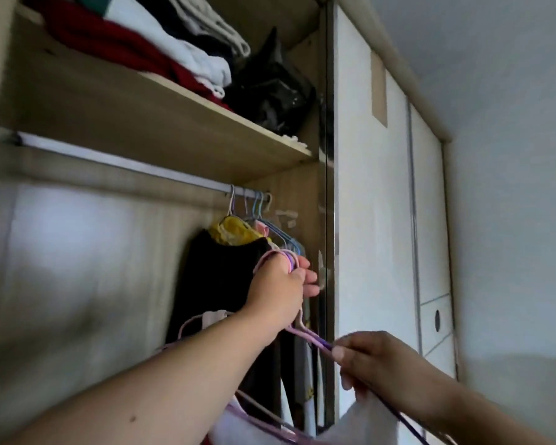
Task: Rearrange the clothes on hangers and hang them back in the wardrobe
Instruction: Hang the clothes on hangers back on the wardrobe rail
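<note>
Up top, the shelf (238,121) carries the folded clothes (148,40) on its left, with the bag (270,88) just beside them at the right end. Under the shelf runs the rail (126,163), and the hooked hangers (254,203) crowd its right end, the hanging clothes (219,277) below them. In front of those clothes the left hand (280,290) grips the loose hangers (305,335) by their hooks; lower and to the right, the right hand (373,358) pinches one hanger's arm, a cloth (366,419) beneath it. Right of all this stands the sliding door (369,220)

The white garment (363,419) runs off the bottom edge.
</note>
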{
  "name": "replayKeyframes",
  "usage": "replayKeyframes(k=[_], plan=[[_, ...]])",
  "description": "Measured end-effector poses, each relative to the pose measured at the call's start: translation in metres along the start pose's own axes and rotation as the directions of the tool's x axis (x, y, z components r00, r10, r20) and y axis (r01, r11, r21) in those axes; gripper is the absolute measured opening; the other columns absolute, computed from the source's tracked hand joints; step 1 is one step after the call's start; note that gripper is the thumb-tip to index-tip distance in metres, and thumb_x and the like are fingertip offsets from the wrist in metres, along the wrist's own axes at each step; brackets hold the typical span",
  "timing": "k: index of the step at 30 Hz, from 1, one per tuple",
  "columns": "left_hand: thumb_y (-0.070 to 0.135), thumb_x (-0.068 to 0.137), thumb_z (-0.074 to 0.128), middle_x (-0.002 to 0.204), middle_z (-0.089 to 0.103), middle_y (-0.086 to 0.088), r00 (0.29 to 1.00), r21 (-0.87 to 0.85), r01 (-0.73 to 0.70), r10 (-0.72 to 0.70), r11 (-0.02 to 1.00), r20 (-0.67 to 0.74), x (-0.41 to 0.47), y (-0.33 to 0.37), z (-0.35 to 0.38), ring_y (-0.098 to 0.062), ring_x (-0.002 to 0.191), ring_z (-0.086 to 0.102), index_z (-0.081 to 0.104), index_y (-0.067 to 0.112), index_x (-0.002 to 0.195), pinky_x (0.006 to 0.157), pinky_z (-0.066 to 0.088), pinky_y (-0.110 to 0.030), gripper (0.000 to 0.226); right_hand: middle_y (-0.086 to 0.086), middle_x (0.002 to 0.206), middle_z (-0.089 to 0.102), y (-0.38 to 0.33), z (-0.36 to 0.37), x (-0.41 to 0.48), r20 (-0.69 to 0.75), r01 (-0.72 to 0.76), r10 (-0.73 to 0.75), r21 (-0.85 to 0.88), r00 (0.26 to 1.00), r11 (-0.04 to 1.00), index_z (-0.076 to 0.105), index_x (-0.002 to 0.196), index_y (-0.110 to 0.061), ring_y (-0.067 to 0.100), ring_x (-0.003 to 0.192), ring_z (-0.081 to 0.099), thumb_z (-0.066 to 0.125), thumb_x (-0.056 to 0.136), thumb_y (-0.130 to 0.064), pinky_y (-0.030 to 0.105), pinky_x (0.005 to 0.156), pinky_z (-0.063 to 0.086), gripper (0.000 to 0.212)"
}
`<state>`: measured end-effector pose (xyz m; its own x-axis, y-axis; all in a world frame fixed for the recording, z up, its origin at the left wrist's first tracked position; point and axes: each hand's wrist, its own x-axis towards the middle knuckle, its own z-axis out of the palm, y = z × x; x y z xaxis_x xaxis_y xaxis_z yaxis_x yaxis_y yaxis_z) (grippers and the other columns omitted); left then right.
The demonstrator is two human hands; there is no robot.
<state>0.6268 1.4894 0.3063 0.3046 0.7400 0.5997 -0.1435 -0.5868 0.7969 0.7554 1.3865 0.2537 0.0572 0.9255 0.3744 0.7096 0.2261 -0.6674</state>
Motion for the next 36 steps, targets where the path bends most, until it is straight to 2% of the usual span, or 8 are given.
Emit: replayKeyframes(k=[7, 12, 17, 21, 24, 28, 33, 36], plan=[[0.004, 0.1, 0.033, 0.087, 0.062, 0.0, 0.999, 0.091, -0.014, 0.018, 0.996, -0.039, 0.089, 0.018, -0.052, -0.006, 0.063, 0.061, 0.054, 0.01, 0.113, 0.052, 0.047, -0.016, 0.026, 0.008, 0.069, 0.061, -0.033, -0.015, 0.087, 0.201, 0.101, -0.153, 0.249, 0.968, 0.963, 0.069, 0.104, -0.021, 0.019, 0.057, 0.054, 0.051, 0.096, -0.021, 0.022, 0.061, 0.045, 0.019], [0.004, 0.1, 0.036, 0.091, 0.06, -0.005, 0.997, 0.174, -0.076, 0.073, 0.982, 0.027, 0.152, 0.021, -0.086, -0.011, 0.069, 0.06, 0.05, 0.006, 0.123, 0.055, 0.053, -0.018, 0.027, -0.002, 0.056, 0.049, -0.048, -0.005, 0.16, 0.062, 0.166, -0.183, 0.212, 0.981, 0.963, 0.073, 0.093, -0.023, 0.011, 0.05, 0.042, 0.057, 0.093, -0.021, 0.022, 0.05, 0.037, 0.016], [0.018, 0.091, 0.056, 0.1, 0.07, -0.008, 0.98, 0.422, -0.157, 0.195, 0.893, -0.048, 0.247, 0.016, -0.126, -0.024, 0.093, 0.067, 0.065, 0.016, 0.095, 0.091, 0.052, -0.04, 0.01, -0.001, 0.049, 0.045, -0.071, -0.001, 0.251, -0.095, 0.228, -0.213, 0.191, 0.972, 0.955, 0.07, 0.099, -0.011, 0.006, 0.038, 0.036, 0.06, 0.091, -0.016, 0.016, 0.039, 0.03, 0.014], [0.02, 0.087, 0.065, 0.094, 0.07, -0.009, 0.928, 0.548, -0.223, 0.347, 0.806, -0.133, 0.304, 0.016, -0.153, -0.021, 0.083, 0.065, 0.069, 0.007, 0.098, 0.079, 0.052, -0.028, 0.018, -0.005, 0.049, 0.052, -0.087, 0.0, 0.323, -0.157, 0.281, -0.257, 0.16, 0.954, 0.946, 0.07, 0.096, -0.012, 0.005, 0.038, 0.043, 0.062, 0.089, -0.017, 0.017, 0.041, 0.035, 0.011], [0.023, 0.087, 0.066, 0.099, 0.069, -0.011, 0.908, 0.688, -0.223, 0.405, 0.69, -0.111, 0.337, 0.014, -0.17, -0.021, 0.082, 0.062, 0.068, 0.006, 0.104, 0.07, 0.046, -0.026, 0.024, 0.0, 0.056, 0.054, -0.092, -0.001, 0.366, -0.186, 0.287, -0.265, 0.105, 0.946, 0.952, 0.068, 0.1, -0.016, 0.011, 0.047, 0.045, 0.065, 0.087, -0.022, 0.023, 0.047, 0.039, 0.015], [0.028, 0.093, 0.056, 0.116, 0.061, -0.015, 0.942, 0.849, -0.166, 0.334, 0.502, -0.013, 0.372, -0.002, -0.189, -0.03, 0.105, 0.057, 0.059, 0.006, 0.117, 0.085, 0.043, -0.03, 0.032, -0.005, 0.048, 0.053, -0.096, 0.007, 0.412, -0.232, 0.293, -0.262, 0.11, 0.937, 0.95, 0.065, 0.106, -0.012, 0.006, 0.04, 0.044, 0.067, 0.086, -0.02, 0.021, 0.044, 0.039, 0.022], [0.054, 0.088, 0.052, 0.111, 0.064, -0.004, 0.926, 0.993, 0.002, 0.373, 0.122, -0.047, 0.395, -0.021, -0.205, -0.027, 0.105, 0.056, 0.063, 0.024, 0.107, 0.092, 0.037, -0.039, 0.038, -0.002, 0.054, 0.052, -0.091, 0.023, 0.449, -0.253, 0.249, -0.235, 0.024, 0.938, 0.968, 0.067, 0.107, -0.014, 0.005, 0.038, 0.042, 0.068, 0.085, -0.021, 0.017, 0.042, 0.038, 0.024], [0.058, 0.081, 0.06, 0.109, 0.063, -0.001, 0.901, 0.998, 0.051, 0.429, 0.035, -0.061, 0.403, -0.027, -0.204, -0.024, 0.105, 0.055, 0.062, 0.026, 0.104, 0.096, 0.034, -0.04, 0.04, -0.002, 0.056, 0.053, -0.086, 0.026, 0.461, -0.211, 0.224, -0.21, 0.045, 0.955, 0.974, 0.064, 0.115, -0.014, 0.006, 0.041, 0.044, 0.066, 0.086, -0.02, 0.019, 0.043, 0.038, 0.029]])
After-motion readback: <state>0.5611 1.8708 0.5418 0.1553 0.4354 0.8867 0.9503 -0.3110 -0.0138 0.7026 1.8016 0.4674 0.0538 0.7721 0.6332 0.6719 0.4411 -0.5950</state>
